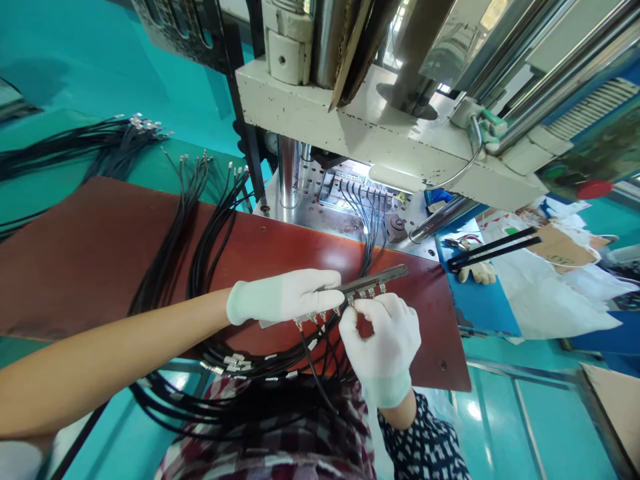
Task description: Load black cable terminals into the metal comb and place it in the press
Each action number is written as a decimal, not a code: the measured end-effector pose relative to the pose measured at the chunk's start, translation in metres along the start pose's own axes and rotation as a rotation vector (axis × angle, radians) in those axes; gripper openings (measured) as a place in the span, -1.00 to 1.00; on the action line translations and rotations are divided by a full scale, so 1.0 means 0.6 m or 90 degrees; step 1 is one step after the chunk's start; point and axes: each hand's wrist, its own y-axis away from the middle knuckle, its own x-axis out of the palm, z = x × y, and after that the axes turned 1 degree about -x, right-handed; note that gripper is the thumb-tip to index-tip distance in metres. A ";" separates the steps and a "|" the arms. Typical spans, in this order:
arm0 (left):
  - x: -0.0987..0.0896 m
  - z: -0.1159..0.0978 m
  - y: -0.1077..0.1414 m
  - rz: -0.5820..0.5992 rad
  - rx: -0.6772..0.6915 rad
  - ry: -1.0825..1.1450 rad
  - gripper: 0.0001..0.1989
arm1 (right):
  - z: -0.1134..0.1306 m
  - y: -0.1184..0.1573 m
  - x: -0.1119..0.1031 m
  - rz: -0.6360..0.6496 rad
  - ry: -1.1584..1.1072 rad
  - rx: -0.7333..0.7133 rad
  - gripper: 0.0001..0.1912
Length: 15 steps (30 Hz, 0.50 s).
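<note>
My left hand, in a white glove, grips a narrow metal bar, with the fingers stretched behind it and the thumb along its front. Small metal connectors sit in a row on the bar's lower edge, and black cables hang from some of them. My right hand, also gloved, is closed in a pinch at the bar's edge, on a cable connector largely covered by the fingertips. More loose cable ends lie below the bar, near my lap.
A press stands ahead, with a row of cables running out of its lower plate. Cable bundles lie across the brown board at left. Two black rods, a glove and white bags are at right.
</note>
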 end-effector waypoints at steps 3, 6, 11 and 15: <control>0.004 0.001 -0.001 -0.020 0.006 -0.037 -0.60 | -0.003 0.006 0.002 -0.002 -0.010 0.000 -0.87; 0.005 0.000 0.001 -0.025 -0.004 -0.051 -0.60 | -0.006 0.012 -0.004 0.009 -0.030 -0.014 -0.90; -0.002 -0.007 0.006 -0.009 -0.001 -0.091 -0.58 | -0.033 0.013 -0.034 0.042 -0.161 -0.011 -0.92; -0.013 -0.022 0.003 0.015 -0.043 -0.138 -0.55 | -0.089 -0.009 -0.055 -0.008 -0.131 -0.031 -0.77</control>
